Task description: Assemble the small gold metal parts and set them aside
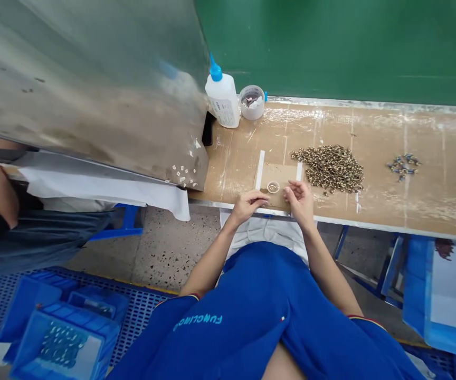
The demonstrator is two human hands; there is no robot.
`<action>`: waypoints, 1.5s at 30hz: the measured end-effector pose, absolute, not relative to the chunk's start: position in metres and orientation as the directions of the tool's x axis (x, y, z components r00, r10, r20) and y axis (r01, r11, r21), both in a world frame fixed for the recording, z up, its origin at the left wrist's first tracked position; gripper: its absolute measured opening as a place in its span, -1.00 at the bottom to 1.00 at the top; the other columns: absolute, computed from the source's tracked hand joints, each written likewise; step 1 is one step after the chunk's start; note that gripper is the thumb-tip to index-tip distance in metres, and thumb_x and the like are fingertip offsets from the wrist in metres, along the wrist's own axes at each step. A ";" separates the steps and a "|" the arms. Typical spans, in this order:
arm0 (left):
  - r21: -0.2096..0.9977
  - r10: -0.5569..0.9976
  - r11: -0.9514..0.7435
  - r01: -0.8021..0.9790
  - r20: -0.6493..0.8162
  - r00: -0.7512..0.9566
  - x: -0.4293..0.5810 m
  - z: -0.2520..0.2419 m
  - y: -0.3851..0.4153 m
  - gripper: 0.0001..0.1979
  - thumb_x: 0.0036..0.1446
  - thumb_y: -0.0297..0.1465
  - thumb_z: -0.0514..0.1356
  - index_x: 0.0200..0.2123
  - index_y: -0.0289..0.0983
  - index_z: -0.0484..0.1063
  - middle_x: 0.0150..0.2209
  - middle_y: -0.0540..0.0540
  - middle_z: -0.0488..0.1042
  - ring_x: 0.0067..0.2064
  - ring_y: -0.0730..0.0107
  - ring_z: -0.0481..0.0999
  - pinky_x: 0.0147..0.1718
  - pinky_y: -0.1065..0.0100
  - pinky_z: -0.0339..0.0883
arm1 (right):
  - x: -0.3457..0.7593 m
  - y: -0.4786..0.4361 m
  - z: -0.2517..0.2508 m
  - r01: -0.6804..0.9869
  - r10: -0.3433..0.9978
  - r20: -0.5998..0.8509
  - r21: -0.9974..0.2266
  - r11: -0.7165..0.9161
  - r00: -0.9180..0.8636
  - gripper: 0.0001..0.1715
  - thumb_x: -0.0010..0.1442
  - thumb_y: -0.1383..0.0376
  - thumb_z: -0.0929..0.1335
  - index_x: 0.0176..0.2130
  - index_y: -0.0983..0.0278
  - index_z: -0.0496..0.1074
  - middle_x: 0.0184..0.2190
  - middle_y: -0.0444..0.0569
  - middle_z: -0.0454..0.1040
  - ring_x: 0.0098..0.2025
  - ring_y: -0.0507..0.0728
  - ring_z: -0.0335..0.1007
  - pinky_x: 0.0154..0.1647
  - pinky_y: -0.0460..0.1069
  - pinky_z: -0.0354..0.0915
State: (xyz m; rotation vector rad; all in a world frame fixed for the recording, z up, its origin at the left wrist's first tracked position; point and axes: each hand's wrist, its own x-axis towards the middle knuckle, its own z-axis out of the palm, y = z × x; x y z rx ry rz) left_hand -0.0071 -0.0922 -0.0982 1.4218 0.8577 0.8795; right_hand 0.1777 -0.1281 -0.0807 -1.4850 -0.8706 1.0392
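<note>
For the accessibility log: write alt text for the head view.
Left hand and right hand hover at a tan workbench edge beside a small round dish, with a heap of small brass parts and a white squeeze bottle beyond.

Glossy metal panel [93, 89], scuffed cardboard benchtop [442, 206]

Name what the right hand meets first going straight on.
Likely the small clear round cup on the cardboard sheet, just beyond the fingertips of the right hand; depth is hard to judge here.

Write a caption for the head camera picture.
Left hand and right hand by a small dish and gold bits.
</note>
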 end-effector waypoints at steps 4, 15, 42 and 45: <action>0.999 0.910 0.046 0.025 -0.052 0.412 -0.008 -0.099 -0.095 -0.76 0.14 -0.26 0.33 -0.22 -0.31 0.62 -0.32 -0.11 0.59 -0.34 0.42 0.56 -0.34 0.41 0.46 | 0.183 -0.116 -0.084 0.071 0.948 -0.123 -0.986 -0.150 0.294 -0.56 0.12 -0.07 0.46 -0.20 0.21 0.48 -0.40 -0.09 0.52 -0.44 0.09 0.41 -0.46 -0.01 0.37; 0.987 0.904 0.159 0.021 -0.154 0.398 -0.006 -0.098 -0.096 -0.71 0.07 -0.21 0.37 -0.30 -0.33 0.50 -0.41 -0.05 0.54 -0.39 0.42 0.55 -0.36 0.39 0.49 | 0.177 -0.100 -0.067 0.460 0.975 0.222 -0.869 0.183 0.031 -0.85 0.27 0.20 0.40 -0.32 0.18 0.55 -0.26 -0.01 0.50 -0.26 0.12 0.43 -0.32 0.01 0.37; 0.995 0.908 0.032 0.100 -0.070 0.414 -0.005 -0.093 -0.094 -0.80 0.07 -0.28 0.35 -0.40 -0.32 0.51 -0.40 -0.05 0.51 -0.45 0.50 0.41 -0.45 0.45 0.30 | 0.178 -0.099 -0.064 0.493 0.959 0.277 -0.826 0.273 -0.067 -0.81 0.30 0.26 0.33 -0.35 0.19 0.49 -0.15 0.05 0.43 -0.15 0.16 0.41 -0.16 0.09 0.41; 0.993 0.908 0.012 0.118 -0.060 0.415 -0.005 -0.092 -0.094 -0.79 0.08 -0.28 0.34 -0.40 -0.32 0.50 -0.39 -0.06 0.51 -0.44 0.49 0.41 -0.44 0.44 0.31 | 0.178 -0.096 -0.064 0.447 0.960 0.277 -0.865 0.230 0.042 -0.78 0.30 0.17 0.36 -0.37 0.18 0.48 -0.15 0.04 0.48 -0.15 0.17 0.44 -0.19 0.08 0.42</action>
